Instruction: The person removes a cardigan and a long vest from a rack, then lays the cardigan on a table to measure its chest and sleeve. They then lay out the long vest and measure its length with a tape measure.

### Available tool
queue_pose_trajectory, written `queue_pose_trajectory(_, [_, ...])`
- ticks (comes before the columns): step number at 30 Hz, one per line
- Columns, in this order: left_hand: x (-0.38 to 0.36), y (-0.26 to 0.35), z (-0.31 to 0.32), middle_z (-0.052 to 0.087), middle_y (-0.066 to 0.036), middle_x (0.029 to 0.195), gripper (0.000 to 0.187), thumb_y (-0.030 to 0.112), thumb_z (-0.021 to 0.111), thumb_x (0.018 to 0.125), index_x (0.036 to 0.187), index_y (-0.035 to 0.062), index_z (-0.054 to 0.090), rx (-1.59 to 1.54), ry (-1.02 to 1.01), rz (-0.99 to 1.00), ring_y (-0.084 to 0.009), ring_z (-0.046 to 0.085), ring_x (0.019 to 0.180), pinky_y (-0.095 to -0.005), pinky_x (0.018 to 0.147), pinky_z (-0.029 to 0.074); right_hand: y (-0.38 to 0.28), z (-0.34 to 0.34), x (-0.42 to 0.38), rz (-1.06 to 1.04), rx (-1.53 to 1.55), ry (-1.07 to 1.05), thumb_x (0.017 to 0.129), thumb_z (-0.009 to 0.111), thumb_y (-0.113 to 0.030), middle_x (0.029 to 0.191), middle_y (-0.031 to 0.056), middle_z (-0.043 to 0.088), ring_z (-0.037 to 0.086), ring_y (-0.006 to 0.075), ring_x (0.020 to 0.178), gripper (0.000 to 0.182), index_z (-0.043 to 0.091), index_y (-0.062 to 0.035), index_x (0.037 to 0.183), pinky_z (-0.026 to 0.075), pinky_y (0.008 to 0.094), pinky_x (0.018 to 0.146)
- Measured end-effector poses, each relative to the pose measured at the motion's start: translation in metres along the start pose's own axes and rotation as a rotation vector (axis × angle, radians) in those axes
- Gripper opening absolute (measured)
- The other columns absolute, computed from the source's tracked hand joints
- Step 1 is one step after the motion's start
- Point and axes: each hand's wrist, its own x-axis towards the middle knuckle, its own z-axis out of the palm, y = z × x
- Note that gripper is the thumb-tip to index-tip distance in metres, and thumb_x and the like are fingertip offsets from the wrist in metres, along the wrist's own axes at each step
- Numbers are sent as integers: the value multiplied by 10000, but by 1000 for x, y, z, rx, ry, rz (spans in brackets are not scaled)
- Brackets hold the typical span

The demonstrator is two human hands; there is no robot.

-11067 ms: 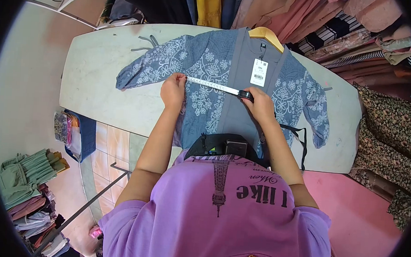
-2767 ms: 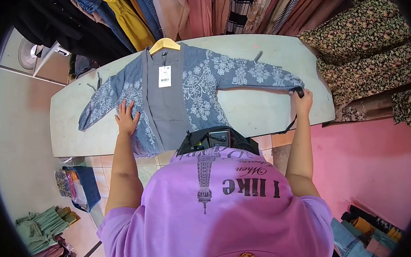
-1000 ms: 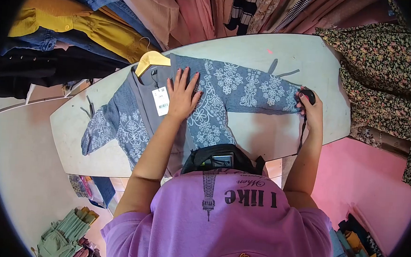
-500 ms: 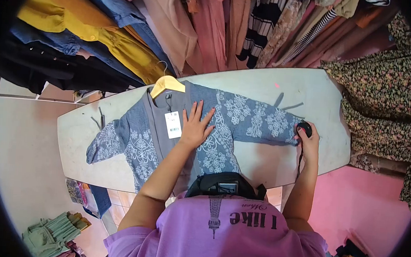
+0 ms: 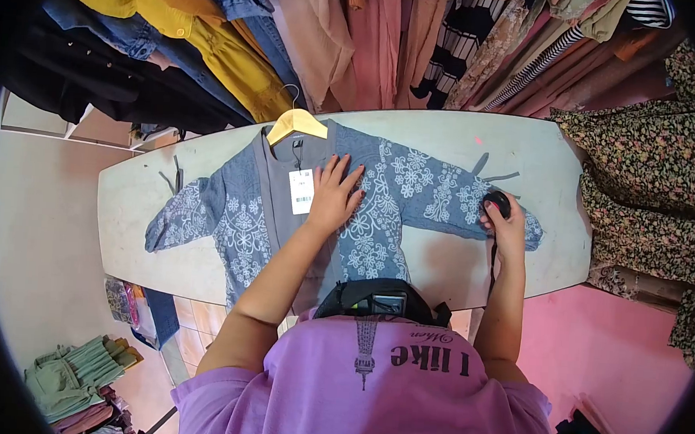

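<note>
A blue-grey jacket [image 5: 374, 234] with white floral embroidery lies spread on the table, its sleeves out to both sides. A wooden hanger [image 5: 297, 123] sits in its neck, and a white price tag [image 5: 300, 191] hangs over the front. Flat on the jacket's chest, just right of the tag, rests my left hand [image 5: 335, 199], fingers spread. My right hand [image 5: 507, 229] is closed around a small rounded black device [image 5: 495, 202] at the right sleeve, short of the cuff. A dark cord or strap [image 5: 493, 262] trails down from it; the device's underside is hidden.
The pale table [image 5: 552, 182] has rounded ends. Clothes hang along its far side, including a yellow garment [image 5: 207, 37], with a floral dress [image 5: 645, 171] at the right. Folded clothes [image 5: 67, 383] are stacked at the lower left. A black waist bag [image 5: 382, 300] is at my front.
My right hand has moved the black device left along the sleeve, away from the cuff, which now shows beyond it. My left hand stays flat on the jacket. The view has shifted slightly.
</note>
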Motion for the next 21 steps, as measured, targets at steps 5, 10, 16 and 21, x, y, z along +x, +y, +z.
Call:
queue_pose_trajectory(5, [9,23,1,642,-109,1085,293,69,602,854,1145,37,621,-768,-46,-164,-205,599,948,-297,854,466,4,47,4,-50,-215,-200,798,664,-63,868,29,642,604,98,698,297,592,-57,1086,464,222,588])
queue_pose_trajectory(10, [17,43,-3,665,-62,1011,249,123,565,922,1131,1,623,-1454,-357,-419,-97,614,872,-215,801,496,3,101,6,-441,-547,-252,754,697,-87,918,117,662,652,269,821,286,601,-52,1021,499,342,722])
queue_pose_trajectory(16, [22,29,-8,658,-60,982,242,157,573,921,1107,9,616,-1701,-318,-724,-87,622,787,-194,702,540,-1,134,14,-552,-588,-267,731,698,-83,919,134,643,623,333,851,272,603,-61,986,488,381,719])
queue_pose_trajectory(21, [30,4,-7,661,-49,953,200,154,582,914,1053,16,622,-1739,-283,-809,-72,615,764,-188,677,544,-13,158,19,-599,-621,-339,733,701,-92,913,119,631,617,327,831,263,609,-79,979,488,388,705])
